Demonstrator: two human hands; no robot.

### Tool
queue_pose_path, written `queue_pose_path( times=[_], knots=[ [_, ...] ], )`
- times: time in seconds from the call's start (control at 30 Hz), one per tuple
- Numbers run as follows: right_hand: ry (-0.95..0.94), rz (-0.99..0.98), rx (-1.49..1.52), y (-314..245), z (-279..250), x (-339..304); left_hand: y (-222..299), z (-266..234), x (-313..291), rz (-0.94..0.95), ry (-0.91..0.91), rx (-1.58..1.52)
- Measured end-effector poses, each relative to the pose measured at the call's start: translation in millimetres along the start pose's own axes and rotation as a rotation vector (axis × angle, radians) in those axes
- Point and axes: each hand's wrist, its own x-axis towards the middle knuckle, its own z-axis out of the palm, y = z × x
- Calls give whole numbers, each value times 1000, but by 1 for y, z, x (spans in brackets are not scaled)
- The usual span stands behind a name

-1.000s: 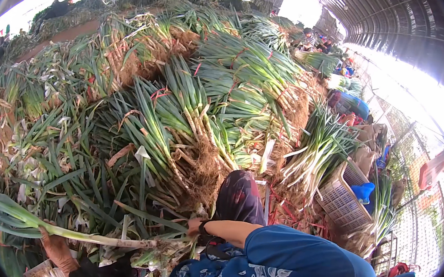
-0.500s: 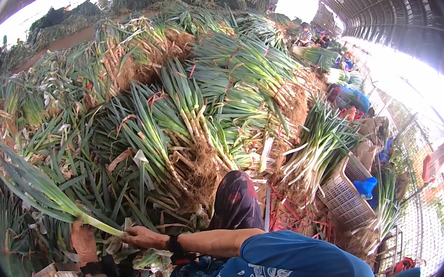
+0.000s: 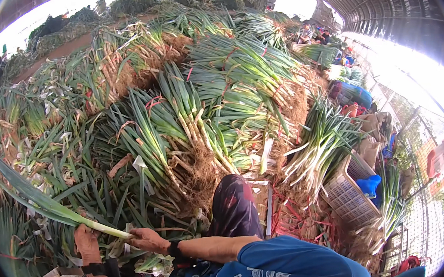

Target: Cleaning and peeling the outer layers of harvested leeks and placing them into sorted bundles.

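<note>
A single green onion with long green leaves and a pale stem lies slantwise across my hands at the lower left. My left hand is closed around it where the leaves meet the stem. At the pale lower end, the fingers of my right hand pinch the stem; the very tip is partly hidden by them. Cast-off leaves and peelings lie thickly under and around both hands. Just beyond my knee rests a pile of unpeeled green onions with brown roots.
Tied green onion bundles are heaped ahead. To the right, cleaned green onions lie beside a pale plastic crate holding something blue. Red ties litter the ground. A mesh fence runs along the right; people sit far back.
The green onion has shifted slightly, its leaves now closer together and its stem a little further right. Both hands keep hold of it, the right hand moving slightly right.
</note>
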Motion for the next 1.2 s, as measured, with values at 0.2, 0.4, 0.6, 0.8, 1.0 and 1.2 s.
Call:
queue_pose_path(
  times=[0.2,0.4,0.6,0.8,1.0,1.2],
  knots=[
    [-216,150,401,-6,-33,13,34,89,-51,481,168,1375],
    [-582,280,838,-36,-37,1,28,91,-24,125,255,249],
    [-727,264,878,-50,-36,-8,42,96,-48,-19,144,-237],
    [-782,290,826,-61,-48,-17,13,105,-55,-410,16,-225],
    [-862,315,821,-55,-41,-28,-31,88,-93,-515,-57,-129],
    [-789,182,608,-72,-31,-6,-70,107,-151,-593,-103,160]
  ],
)
